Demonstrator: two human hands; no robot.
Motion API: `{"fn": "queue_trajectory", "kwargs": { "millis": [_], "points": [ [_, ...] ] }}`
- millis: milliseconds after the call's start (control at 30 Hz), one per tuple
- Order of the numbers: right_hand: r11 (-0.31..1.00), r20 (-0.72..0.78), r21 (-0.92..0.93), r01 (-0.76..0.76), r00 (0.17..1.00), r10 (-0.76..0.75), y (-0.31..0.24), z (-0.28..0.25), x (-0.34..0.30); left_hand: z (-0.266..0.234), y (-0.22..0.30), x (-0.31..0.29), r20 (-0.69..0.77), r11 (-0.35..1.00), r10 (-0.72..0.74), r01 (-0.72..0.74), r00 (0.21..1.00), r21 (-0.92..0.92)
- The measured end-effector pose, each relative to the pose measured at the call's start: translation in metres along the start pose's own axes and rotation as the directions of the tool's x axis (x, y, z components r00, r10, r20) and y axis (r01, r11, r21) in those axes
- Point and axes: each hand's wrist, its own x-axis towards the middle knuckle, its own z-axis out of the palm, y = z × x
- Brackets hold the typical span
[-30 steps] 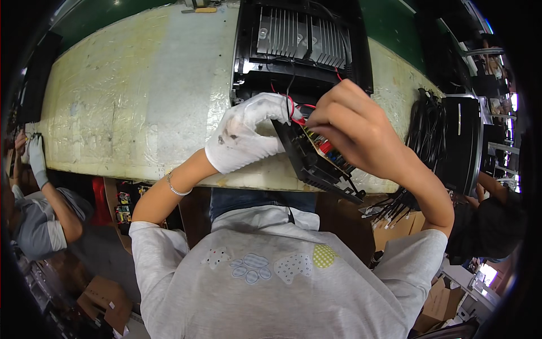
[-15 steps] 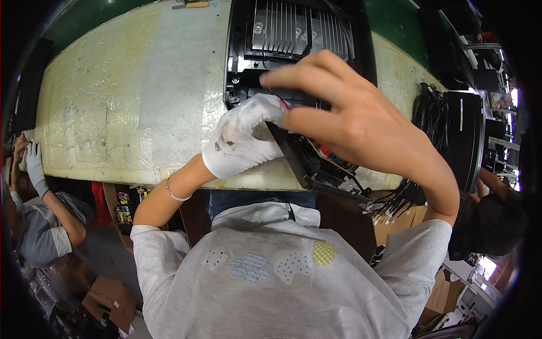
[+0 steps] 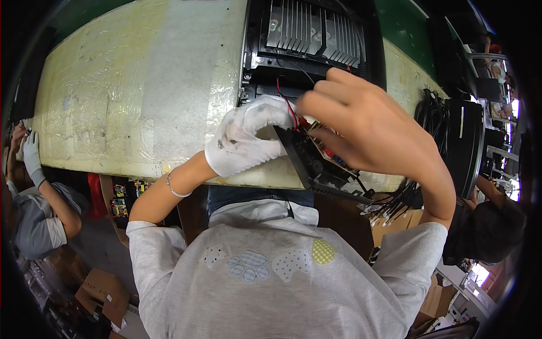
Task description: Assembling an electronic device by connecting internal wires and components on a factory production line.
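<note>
My left hand point(image 3: 243, 138), in a stained white glove, grips the upper end of a tilted black plastic cover point(image 3: 305, 166) at the table's near edge. A circuit board with red parts sits inside the cover, partly hidden by my right hand. A twisted red and black wire point(image 3: 291, 110) runs up from it past my gloved fingers. My bare right hand point(image 3: 375, 124) hovers above the board, thumb and bent forefinger apart, with the thumb blurred. Beyond both hands lies a black housing point(image 3: 256, 56) with a finned metal heat sink point(image 3: 291, 28).
The worktable point(image 3: 186, 73) has a film-covered top. Bundled black cables point(image 3: 432, 118) and a black panel point(image 3: 466, 135) stand at the right. A co-worker's gloved hand point(image 3: 32, 152) is at the far left. Below are a box of circuit boards point(image 3: 121, 198) and a cardboard box point(image 3: 104, 294).
My right hand has drawn back from the housing toward the board, its fingers more bent. More of the red and black wire shows. The housing sits farther right in view.
</note>
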Motion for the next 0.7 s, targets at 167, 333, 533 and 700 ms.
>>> {"fn": "queue_trajectory", "kwargs": {
  "millis": [167, 333, 533, 700],
  "points": [
    [0.991, -0.053, 0.132, -0.029, 0.998, 0.036, 0.005, 0.01, 0.002, 0.0, 0.007, 0.004, -0.011, 0.996, -0.085, 0.085, 0.996, -0.014],
    [0.963, -0.08, 0.253, 0.094, 0.994, -0.075, 0.021, 0.012, -0.005, -0.002, 0.014, 0.004, -0.023, 0.988, -0.095, 0.097, 0.995, 0.123],
    [0.945, -0.044, 0.298, 0.133, 0.991, -0.126, 0.022, 0.017, -0.005, -0.004, 0.016, 0.001, 0.012, 0.983, -0.144, 0.142, 0.989, 0.116],
    [0.998, 0.135, 0.06, -0.022, 0.991, 0.013, 0.009, 0.001, 0.0, -0.006, 0.017, 0.007, 0.055, 0.992, -0.081, 0.076, 0.995, 0.098]
  ]
}}
